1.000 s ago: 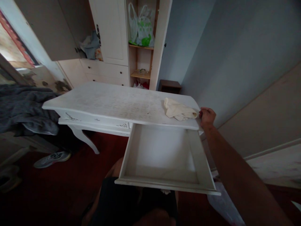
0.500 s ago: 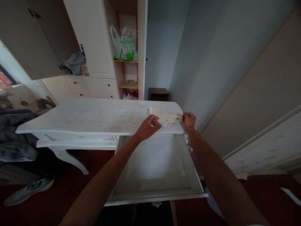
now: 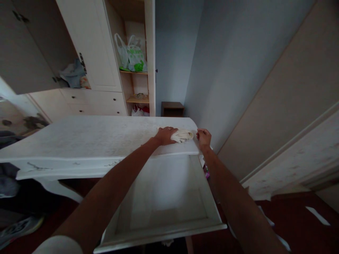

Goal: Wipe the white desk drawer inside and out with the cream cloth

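Observation:
My left hand [image 3: 166,135] lies over the left part of a cream-coloured cloth [image 3: 182,135], its fingers bent around it. The cloth is bunched into a loose roll, with an open fold at its right end. It rests on a worn white tabletop [image 3: 106,132]. My right hand [image 3: 203,137] is at the table's right edge, just beyond the cloth and apart from it. Its fingers are curled into a pinch, and anything between them is too small or hidden to make out. Below both forearms, the table's white drawer [image 3: 169,187] is pulled out, with its bare bottom showing.
A white cupboard [image 3: 92,46] stands behind the table, its open shelves holding a plastic bag [image 3: 136,58]. A small brown cabinet [image 3: 172,109] sits in the back corner. Grey wall runs along the right. A shoe [image 3: 21,229] lies on the dark red floor at left.
My left hand has gone from pinching near the cloth's front edge to lying over its left part. The cloth is more bunched. My view has shifted; the right hand stays curled by the edge.

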The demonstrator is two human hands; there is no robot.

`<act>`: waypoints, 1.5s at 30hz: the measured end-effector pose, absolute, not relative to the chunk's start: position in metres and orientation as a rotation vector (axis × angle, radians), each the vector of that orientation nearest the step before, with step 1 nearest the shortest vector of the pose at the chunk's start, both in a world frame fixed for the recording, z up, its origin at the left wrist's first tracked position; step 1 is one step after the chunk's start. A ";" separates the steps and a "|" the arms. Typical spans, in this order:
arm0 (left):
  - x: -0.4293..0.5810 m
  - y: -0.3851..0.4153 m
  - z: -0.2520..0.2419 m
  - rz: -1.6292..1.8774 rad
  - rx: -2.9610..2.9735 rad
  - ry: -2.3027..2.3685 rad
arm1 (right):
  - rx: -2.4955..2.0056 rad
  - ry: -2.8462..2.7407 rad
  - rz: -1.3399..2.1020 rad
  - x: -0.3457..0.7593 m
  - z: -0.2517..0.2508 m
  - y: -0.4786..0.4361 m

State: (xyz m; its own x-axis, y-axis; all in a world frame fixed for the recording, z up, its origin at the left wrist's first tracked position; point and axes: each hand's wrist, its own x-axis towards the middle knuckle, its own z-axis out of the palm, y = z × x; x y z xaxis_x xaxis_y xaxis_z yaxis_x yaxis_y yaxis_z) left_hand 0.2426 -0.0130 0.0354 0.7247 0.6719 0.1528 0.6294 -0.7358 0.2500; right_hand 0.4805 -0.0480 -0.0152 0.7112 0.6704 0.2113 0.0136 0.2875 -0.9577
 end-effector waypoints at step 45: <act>0.164 -0.148 -0.052 0.100 2.617 1.923 | -1.292 -0.716 0.418 0.480 -0.017 -0.049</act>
